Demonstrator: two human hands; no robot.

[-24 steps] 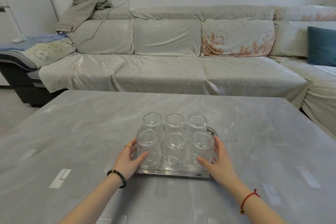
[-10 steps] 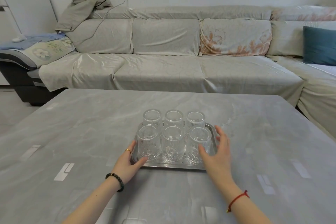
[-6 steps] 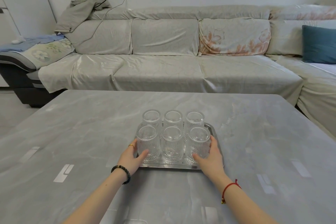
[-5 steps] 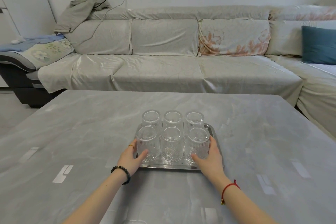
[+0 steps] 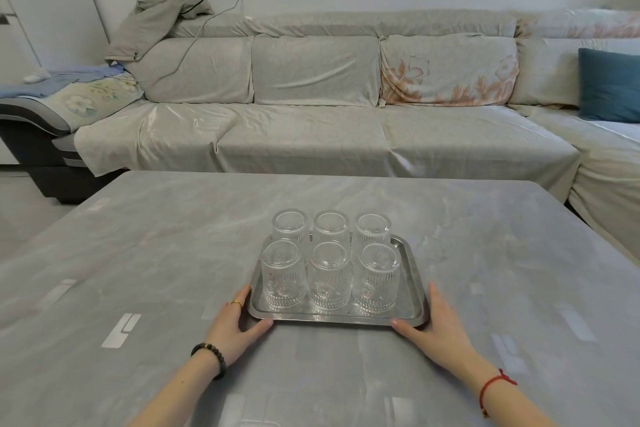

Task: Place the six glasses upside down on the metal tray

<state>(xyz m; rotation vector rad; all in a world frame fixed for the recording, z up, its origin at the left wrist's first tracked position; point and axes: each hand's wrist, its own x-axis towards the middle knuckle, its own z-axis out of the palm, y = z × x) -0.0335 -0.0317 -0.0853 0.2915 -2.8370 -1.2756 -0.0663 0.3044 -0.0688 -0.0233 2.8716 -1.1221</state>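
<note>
Several clear ribbed glasses [image 5: 329, 274] stand upside down on the metal tray [image 5: 414, 279], in two rows of three. The tray rests on the grey table [image 5: 166, 239]. My left hand [image 5: 235, 322] lies flat on the table against the tray's near left corner, thumb along the front rim, fingers up the left side. My right hand [image 5: 437, 324] frames the near right corner the same way. Both hands have spread fingers and hold no glass.
A long covered sofa [image 5: 311, 135] runs behind the table and turns along the right side, with a blue cushion [image 5: 609, 87] on it. A jacket [image 5: 156, 17] and a cable hang over its left end. The table's far edge lies well beyond the tray.
Both hands have come off the front outer glasses and dropped outward to the tray's near corners. The glasses stand as before.
</note>
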